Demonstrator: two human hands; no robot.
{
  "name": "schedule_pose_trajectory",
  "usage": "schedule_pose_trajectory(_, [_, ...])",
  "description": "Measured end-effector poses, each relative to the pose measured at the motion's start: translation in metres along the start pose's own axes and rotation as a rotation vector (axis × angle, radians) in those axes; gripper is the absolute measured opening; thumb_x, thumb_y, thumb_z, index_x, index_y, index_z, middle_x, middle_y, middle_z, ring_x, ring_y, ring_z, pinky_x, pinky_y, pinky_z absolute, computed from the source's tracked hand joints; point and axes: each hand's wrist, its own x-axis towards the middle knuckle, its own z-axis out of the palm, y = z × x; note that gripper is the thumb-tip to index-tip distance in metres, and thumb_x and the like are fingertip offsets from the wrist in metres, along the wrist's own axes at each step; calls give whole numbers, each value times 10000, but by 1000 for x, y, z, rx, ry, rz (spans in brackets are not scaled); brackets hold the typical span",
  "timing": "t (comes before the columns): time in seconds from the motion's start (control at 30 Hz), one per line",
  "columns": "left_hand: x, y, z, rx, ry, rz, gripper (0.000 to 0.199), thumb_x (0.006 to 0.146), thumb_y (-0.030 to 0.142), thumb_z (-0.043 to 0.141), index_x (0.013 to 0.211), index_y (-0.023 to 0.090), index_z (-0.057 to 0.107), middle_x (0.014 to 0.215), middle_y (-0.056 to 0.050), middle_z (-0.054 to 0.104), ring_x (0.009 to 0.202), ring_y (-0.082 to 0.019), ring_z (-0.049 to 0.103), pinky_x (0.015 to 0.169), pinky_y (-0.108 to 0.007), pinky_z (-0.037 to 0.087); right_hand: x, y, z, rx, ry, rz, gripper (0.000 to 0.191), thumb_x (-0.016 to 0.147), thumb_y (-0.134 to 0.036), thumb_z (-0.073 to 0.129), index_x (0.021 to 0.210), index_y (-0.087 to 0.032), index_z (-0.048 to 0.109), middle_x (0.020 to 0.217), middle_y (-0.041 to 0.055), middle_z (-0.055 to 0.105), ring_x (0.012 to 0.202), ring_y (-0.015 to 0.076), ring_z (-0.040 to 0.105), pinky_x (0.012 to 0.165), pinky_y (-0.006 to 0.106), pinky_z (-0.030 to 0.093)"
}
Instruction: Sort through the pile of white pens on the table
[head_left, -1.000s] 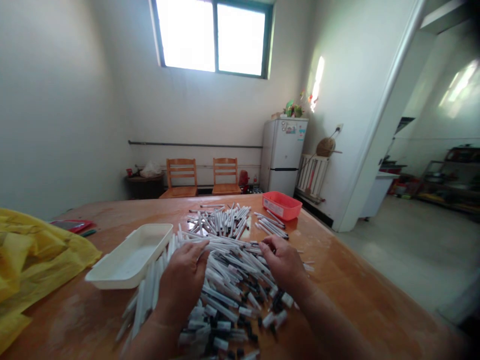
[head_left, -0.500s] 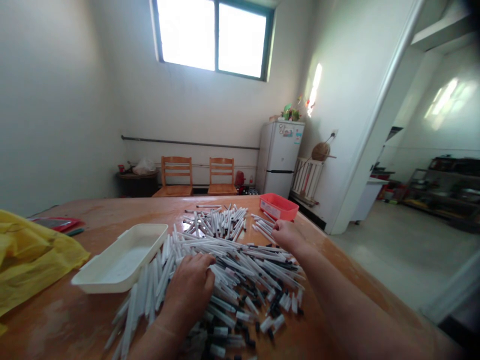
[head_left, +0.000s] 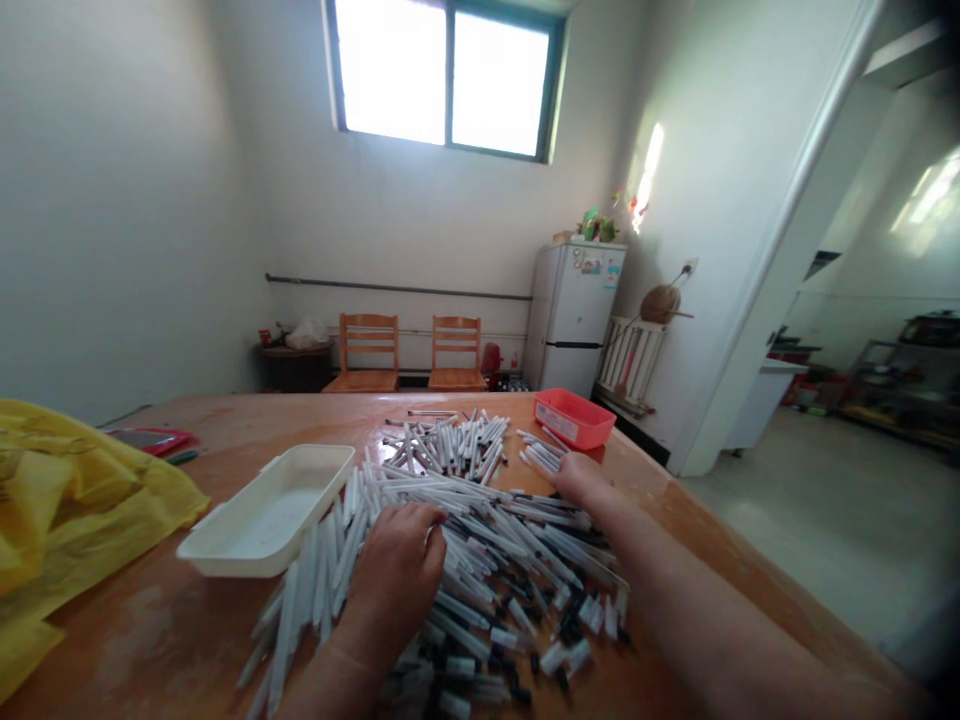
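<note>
Since the first frame, the right hand (head_left: 581, 482) has moved from the middle of the pens out to the far edge of the pile, and the left hand (head_left: 397, 572) has shifted slightly toward it. Taking straight ahead of the camera as 12 o'clock, I count two bare hands, both working at the table.

The left hand lies at about 12 o'clock, its fingers curled down over a large heap of white plastic pens with black ends (head_left: 510, 590). The right hand is at about 1 o'clock, its fingers close together on the heap's far edge and just beside a small loose bunch of pens (head_left: 540, 455). I can't tell whether either hand is clamped on any pens, because the fingers hide what lies beneath them.

A second, smaller heap of the same pens (head_left: 450, 447) sits at 12 o'clock, touching the far side of the large one. There are too many pens to count.

The orange wooden table (head_left: 150, 625) also carries one white rectangular plastic tray (head_left: 266, 512) at 11 o'clock, beside the large heap, and one red plastic tray (head_left: 574, 418) at 1 o'clock. A crumpled yellow plastic bag (head_left: 64, 510) lies at 10 o'clock. Beyond the table, two wooden chairs (head_left: 367, 352) stand against the far wall at 12 o'clock.
</note>
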Motion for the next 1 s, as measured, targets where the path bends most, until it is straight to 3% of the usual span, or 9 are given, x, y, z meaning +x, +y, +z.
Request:
schedule_pose_trajectory(0.13, [1,-1,2,-143,37,-48,225,906,242,497,1000,212,698,1012,-80,728,999,-255,643,924,-401,462,-20,-6,-8,252,-105,-151,167,894,-298,643,866,-135,667,929,77,709,806,151,648,675,234,478])
schedule_pose_trajectory(0.27, [2,5,1,-442,13,-213,257,901,341,530,1032,201,702,1016,-83,743,971,-245,675,889,-366,476,-53,-17,-8,547,-343,-321,221,878,-366,579,870,-155,646,869,58,732,597,88,583,467,173,342])
schedule_pose_trajectory(0.47, [5,13,-5,-983,-38,-549,455,859,471,598,1198,171,643,994,-87,741,784,-178,640,646,-279,449,-98,-31,-5,772,-672,-459,342,769,-468,707,890,-158,628,795,55,738,530,74,542,442,158,293])
schedule_pose_trajectory(0.63, [4,11,-7,-1283,-10,-610,430,849,480,646,1169,192,661,947,-45,703,753,-119,603,660,-236,425,-115,-37,2,866,-899,-474,293,752,-388,760,890,-159,640,717,17,714,510,65,538,464,153,317])
schedule_pose_trajectory(0.77, [4,8,-6,-1247,-2,-565,344,829,470,677,1004,176,716,863,-18,681,729,-112,587,685,-235,430,-119,-37,10,842,-833,-492,258,760,-365,748,868,-155,643,680,5,689,503,73,525,479,164,346])
schedule_pose_trajectory(1.0, [3,5,-6,-792,-2,-523,430,790,584,645,836,164,722,753,-41,702,691,-189,621,652,-292,458,-131,-34,17,551,-403,-670,97,823,-254,634,806,-161,658,669,-34,613,569,82,487,516,174,356])
